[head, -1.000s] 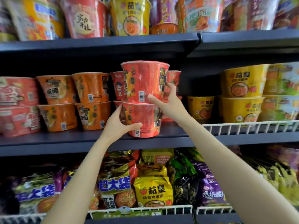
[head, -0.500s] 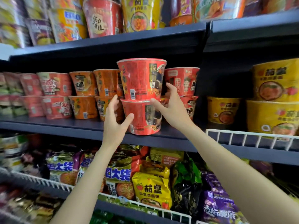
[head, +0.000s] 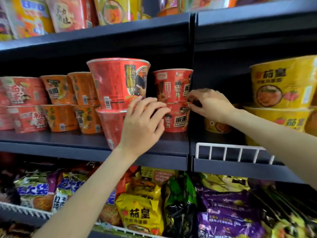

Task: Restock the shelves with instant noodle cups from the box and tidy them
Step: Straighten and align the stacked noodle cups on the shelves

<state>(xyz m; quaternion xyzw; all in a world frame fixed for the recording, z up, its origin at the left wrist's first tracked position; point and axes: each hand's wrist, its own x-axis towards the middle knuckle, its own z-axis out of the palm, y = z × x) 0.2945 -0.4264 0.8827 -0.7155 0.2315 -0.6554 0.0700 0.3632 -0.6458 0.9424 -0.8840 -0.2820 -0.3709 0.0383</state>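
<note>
Shop aisle, dark metal shelves [head: 96, 146] stacked two-high with red instant noodle cups [head: 118, 83], yellow noodle bowls [head: 283, 83] to the right, packet noodles [head: 140, 215] behind white wire guard [head: 231, 152] below

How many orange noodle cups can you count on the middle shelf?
4: two stacks of two, left of the big red stack. Left stack: upper cup on lower cup. Right stack: upper cup on lower cup. More may sit hidden behind.

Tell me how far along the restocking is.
Done: two large red noodle cups stacked at the shelf front. In hand: left hand and right hand reach to the smaller red cartoon-printed cups behind, apparently straightening them. Left: the box is out of view.
</note>
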